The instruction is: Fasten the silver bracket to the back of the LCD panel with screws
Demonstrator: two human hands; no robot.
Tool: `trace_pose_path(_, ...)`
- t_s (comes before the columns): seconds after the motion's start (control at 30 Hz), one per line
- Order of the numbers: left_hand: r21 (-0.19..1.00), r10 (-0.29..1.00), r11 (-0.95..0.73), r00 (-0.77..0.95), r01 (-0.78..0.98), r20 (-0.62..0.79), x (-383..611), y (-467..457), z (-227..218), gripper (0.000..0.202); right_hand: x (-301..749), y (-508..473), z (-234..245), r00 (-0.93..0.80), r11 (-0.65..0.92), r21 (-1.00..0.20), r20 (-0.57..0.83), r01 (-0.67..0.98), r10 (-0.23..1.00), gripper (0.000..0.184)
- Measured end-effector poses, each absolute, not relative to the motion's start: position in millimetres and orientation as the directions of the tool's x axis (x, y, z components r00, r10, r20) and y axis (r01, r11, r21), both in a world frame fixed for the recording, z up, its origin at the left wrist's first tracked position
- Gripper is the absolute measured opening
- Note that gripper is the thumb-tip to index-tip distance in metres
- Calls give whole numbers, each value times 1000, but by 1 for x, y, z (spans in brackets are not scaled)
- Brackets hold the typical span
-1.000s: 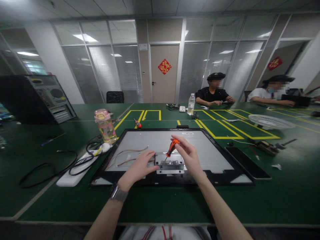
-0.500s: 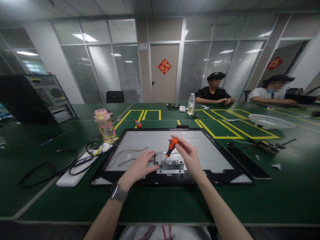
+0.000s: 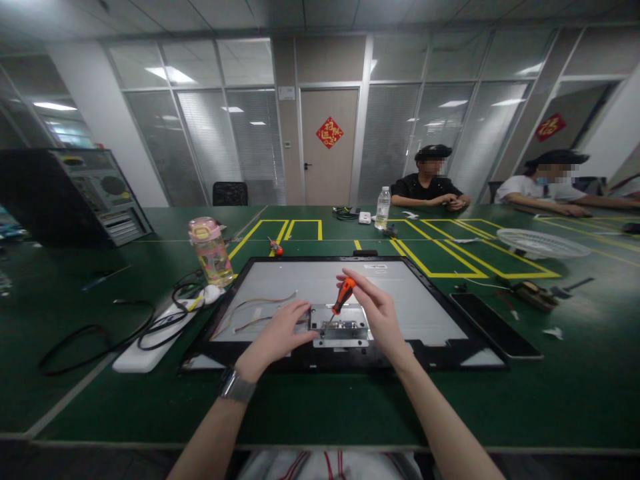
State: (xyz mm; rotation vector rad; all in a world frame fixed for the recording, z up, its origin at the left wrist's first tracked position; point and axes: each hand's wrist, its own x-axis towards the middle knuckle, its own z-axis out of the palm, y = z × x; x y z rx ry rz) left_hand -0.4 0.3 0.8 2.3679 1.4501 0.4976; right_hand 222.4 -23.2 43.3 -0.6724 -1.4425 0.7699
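Observation:
A monitor panel [image 3: 400,293] lies face down on the green table, its grey metal back up inside a black frame. Near its front edge sits a small metal board cover [image 3: 341,331]. My right hand [image 3: 377,315] pinches an orange-handled screwdriver [image 3: 343,295], whose tip points down at the cover's left part. My left hand [image 3: 277,337] rests on the panel with fingers curled, fingertips touching the cover's left edge. Thin coloured wires [image 3: 260,310] run across the panel to the left of that hand.
A pink-lidded bottle [image 3: 210,252], black cables [image 3: 125,330] and a white power strip [image 3: 150,343] lie to the left; a computer case [image 3: 85,197] stands far left. A dark phone [image 3: 495,327], a fan grille [image 3: 543,243] and tools are on the right. Two people sit at the far side.
My hands and the screwdriver stay almost still; the handle has shifted very slightly. The person at far right has stretched an arm along the table.

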Motion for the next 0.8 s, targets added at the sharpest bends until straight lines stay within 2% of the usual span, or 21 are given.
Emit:
trace_pose_path(0.1,438,895,-438,425,785,133,0,-1,2,62,222,-24,44,-23,580,-810,584,-82,812,30)
trace_pose_path(0.3,432,899,-431,420,792,127,1,-2,3,63,222,-24,48,36,653,-757,653,1,757,16)
trace_pose_path(0.5,435,890,-450,433,780,143,-1,2,-2,62,223,-25,49,12,642,-767,642,11,766,19)
trace_pose_path(0.67,442,891,-446,432,779,138,-2,2,-2,63,225,-23,45,-15,593,-804,594,-50,804,25)
trace_pose_path(0.8,439,892,-446,429,780,145,-1,0,0,60,223,-23,46,-17,601,-795,604,-79,797,18)
